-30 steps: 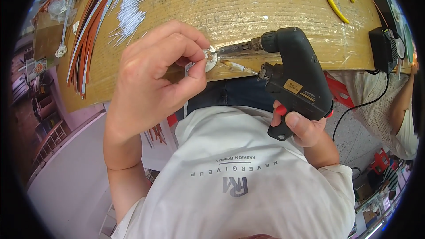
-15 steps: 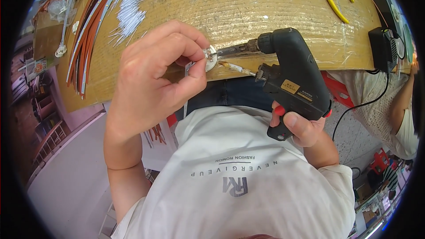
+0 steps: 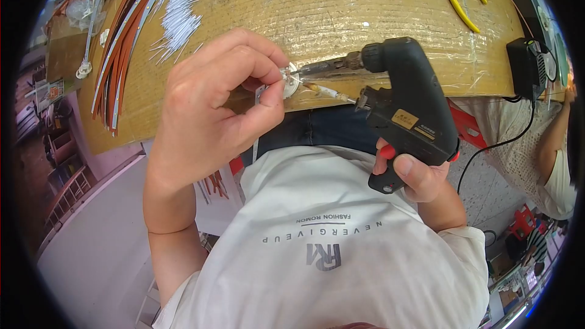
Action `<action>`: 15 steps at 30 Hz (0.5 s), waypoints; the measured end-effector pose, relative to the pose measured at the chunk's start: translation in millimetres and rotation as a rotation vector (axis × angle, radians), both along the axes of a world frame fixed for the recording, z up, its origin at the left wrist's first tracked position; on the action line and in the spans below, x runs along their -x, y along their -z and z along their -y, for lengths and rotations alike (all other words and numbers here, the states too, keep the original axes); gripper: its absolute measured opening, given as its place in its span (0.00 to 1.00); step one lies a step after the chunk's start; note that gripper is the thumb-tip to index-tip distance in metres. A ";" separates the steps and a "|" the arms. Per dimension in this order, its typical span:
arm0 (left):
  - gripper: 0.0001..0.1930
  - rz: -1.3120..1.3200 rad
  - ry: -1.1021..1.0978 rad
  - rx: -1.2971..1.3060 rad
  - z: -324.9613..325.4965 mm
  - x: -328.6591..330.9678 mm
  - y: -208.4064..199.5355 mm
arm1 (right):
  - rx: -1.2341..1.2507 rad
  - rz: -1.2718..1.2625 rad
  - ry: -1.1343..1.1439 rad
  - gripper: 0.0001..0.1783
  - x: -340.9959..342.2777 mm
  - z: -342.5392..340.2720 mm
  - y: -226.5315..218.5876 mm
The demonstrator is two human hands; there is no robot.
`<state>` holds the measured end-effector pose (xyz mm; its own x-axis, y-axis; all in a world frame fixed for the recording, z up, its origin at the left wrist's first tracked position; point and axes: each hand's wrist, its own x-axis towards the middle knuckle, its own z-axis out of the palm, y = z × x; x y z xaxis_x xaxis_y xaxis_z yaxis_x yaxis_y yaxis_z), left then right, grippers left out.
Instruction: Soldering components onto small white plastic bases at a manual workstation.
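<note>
Between thumb and fingers, my left hand [image 3: 222, 97] pinches a small round white disc [image 3: 292, 83] above the table's near edge. A thin pale strip hangs down below that hand. My right hand [image 3: 417, 173] is wrapped round the handle of a black soldering gun [image 3: 420, 100] with a red trigger. The gun's iron tip points left and ends at or just beside the disc's face; exact contact is too small to tell. Under the tip, a thin feed tube [image 3: 329, 91] with a brownish end also points at the disc.
White wire pieces [image 3: 181, 24] lie in a heap at the table's far left, beside red-brown and white strips [image 3: 125, 49]. Yellow-handled pliers [image 3: 461, 3] rest at the far right. A black power box [image 3: 527, 68] with a cable stands at the right edge. Another person's arm [image 3: 556, 131] is beyond.
The soldering gun has shifted slightly to the right, and its tip has drawn back a little from the disc's centre. My left hand and the disc have stayed in place.
</note>
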<state>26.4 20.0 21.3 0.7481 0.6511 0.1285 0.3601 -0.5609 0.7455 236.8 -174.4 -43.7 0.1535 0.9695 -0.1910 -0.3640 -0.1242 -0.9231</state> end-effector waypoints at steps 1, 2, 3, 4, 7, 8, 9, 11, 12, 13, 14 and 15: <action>0.05 -0.003 -0.001 -0.004 0.1 0.2 -0.5 | 0.021 -0.034 0.040 0.21 1.4 0.4 -1.6; 0.05 -0.004 -0.002 -0.005 0.1 0.2 -1.1 | 0.042 -0.068 0.081 0.22 2.5 0.0 -3.1; 0.05 -0.004 -0.003 0.002 0.2 0.2 -1.8 | 0.040 -0.069 0.080 0.22 2.9 -2.3 -5.4; 0.05 -0.003 -0.004 0.012 0.4 0.5 -1.6 | 0.046 -0.038 0.106 0.24 3.5 -5.1 -8.1; 0.05 -0.001 0.004 -0.002 0.2 1.4 -0.8 | 0.070 -0.008 0.145 0.26 5.6 -6.9 -10.7; 0.05 -0.001 0.004 -0.002 0.3 1.3 -0.7 | 0.090 -0.008 0.157 0.27 6.0 -6.8 -11.1; 0.05 0.001 0.004 0.003 0.4 1.1 -0.6 | 0.090 -0.008 0.158 0.27 6.3 -7.1 -11.4; 0.05 0.002 0.003 0.008 0.8 1.1 -1.0 | 0.092 0.002 0.174 0.27 6.6 -7.5 -12.1; 0.05 0.002 0.003 0.005 1.0 1.1 -1.2 | 0.092 0.002 0.173 0.27 6.6 -7.2 -11.9; 0.05 0.001 0.004 0.002 1.1 1.0 -1.1 | 0.095 -0.003 0.180 0.28 6.7 -6.5 -11.3; 0.05 0.002 0.004 0.002 1.3 0.9 -1.1 | 0.097 -0.009 0.188 0.28 6.8 -6.1 -10.7; 0.05 0.002 -0.004 0.013 1.6 0.7 -1.1 | 0.097 -0.008 0.188 0.28 6.8 -6.1 -10.0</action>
<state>25.6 18.4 22.4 0.7456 0.6553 0.1214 0.3609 -0.5501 0.7531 230.0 -168.3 -33.7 0.3283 0.9008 -0.2842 -0.3962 -0.1418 -0.9072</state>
